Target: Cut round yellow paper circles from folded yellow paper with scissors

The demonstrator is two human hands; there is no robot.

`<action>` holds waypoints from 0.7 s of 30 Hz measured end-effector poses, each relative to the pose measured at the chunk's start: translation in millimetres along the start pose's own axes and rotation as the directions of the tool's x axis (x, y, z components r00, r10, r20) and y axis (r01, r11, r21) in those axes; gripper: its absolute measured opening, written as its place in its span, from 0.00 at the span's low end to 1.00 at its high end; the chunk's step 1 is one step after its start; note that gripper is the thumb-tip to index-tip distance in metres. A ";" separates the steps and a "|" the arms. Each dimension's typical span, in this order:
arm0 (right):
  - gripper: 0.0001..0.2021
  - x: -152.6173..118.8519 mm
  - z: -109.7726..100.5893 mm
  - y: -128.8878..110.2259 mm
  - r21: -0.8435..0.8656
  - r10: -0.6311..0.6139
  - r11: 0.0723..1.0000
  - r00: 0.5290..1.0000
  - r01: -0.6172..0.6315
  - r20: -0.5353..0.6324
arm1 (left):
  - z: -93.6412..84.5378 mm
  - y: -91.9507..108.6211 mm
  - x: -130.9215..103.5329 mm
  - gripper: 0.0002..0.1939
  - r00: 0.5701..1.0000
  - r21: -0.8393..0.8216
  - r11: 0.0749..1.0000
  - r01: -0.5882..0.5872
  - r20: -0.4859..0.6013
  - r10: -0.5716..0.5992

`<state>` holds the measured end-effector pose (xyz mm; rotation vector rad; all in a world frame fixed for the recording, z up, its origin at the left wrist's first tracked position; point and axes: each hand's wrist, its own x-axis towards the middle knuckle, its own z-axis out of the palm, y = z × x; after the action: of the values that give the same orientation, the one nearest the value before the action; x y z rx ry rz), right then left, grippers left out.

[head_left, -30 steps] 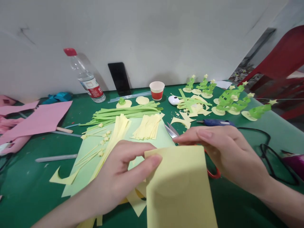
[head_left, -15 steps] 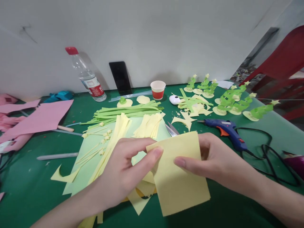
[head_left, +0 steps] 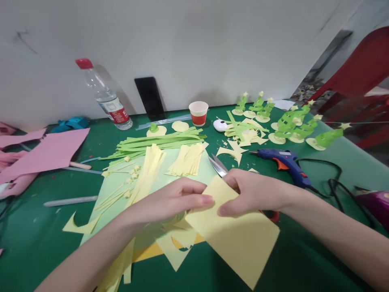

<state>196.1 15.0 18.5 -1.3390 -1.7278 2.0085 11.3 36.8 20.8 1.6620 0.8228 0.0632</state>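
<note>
A yellow paper sheet [head_left: 243, 239] is held up at the lower middle, tilted with one corner pointing down. My left hand [head_left: 176, 198] pinches its upper left edge between thumb and fingers. From the upper right, my right hand [head_left: 252, 192] grips the same sheet, thumb in front and fingers behind. Scissors [head_left: 219, 166] lie just behind the hands, with a red handle partly hidden by my right hand. Long yellow strips [head_left: 148, 170], short yellow strips [head_left: 187, 160] and a pale green sheet [head_left: 115, 190] lie beyond my left hand.
Green strips [head_left: 158, 142], a paper cup [head_left: 198, 113], a phone [head_left: 150, 98] and a bottle [head_left: 114, 107] stand or lie near the wall. Spiral paper trees [head_left: 285, 123] and a glue gun [head_left: 282, 160] with its cable are right. Pink sheets [head_left: 54, 148] lie left.
The yellow sheet has turned, its lower end swinging right. My right hand has moved left and my left hand's fingers have flattened along the edge. The view has shifted slightly.
</note>
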 end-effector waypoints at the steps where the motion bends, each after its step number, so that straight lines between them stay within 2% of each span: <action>1: 0.07 0.9 0.2 1.1 -0.010 -0.004 1.000 1.000 0.004 0.017 | 0.2 -1.3 1.4 0.18 0.999 -0.001 1.000 0.007 0.051 -0.007; 4: 0.14 2.2 1.2 3.0 -0.043 -0.009 0.999 0.999 0.011 0.041 | -0.2 -5.3 4.3 0.19 0.980 -0.008 1.000 0.015 0.197 -0.013; 8: 0.11 5.1 2.0 5.5 -0.054 0.027 0.998 0.998 -0.024 0.059 | -2.1 -12.1 7.0 0.22 0.964 0.047 0.999 0.021 0.265 -0.033; 11: 0.08 7.8 0.6 6.8 -0.023 0.022 1.000 0.997 -0.020 0.074 | -4.1 -14.7 7.7 0.23 0.965 0.059 0.998 0.008 0.262 -0.023; 14: 0.08 5.2 -6.8 6.0 0.044 -0.026 0.999 0.998 0.024 0.050 | -6.4 -10.7 3.5 0.21 0.980 0.048 0.998 -0.034 0.197 0.024; 17: 0.18 -3.8 -19.6 4.6 0.220 -0.183 0.956 0.981 0.193 -0.064 | -7.0 -3.3 -5.6 0.17 0.988 -0.015 0.990 -0.138 0.060 0.139; 19: 0.24 -10.0 -27.2 4.1 0.330 -0.285 0.888 0.946 0.321 -0.156 | -5.9 0.1 -11.5 0.14 0.974 -0.044 0.975 -0.218 -0.073 0.215; 21: 0.25 -13.4 -30.3 3.9 0.388 -0.335 0.837 0.922 0.386 -0.194 | -4.0 1.0 -15.2 0.15 0.942 -0.042 0.959 -0.282 -0.200 0.268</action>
<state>226.8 26.5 24.2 -0.8894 -1.2741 1.8906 -1.4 31.9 28.7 1.7124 0.7166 0.4495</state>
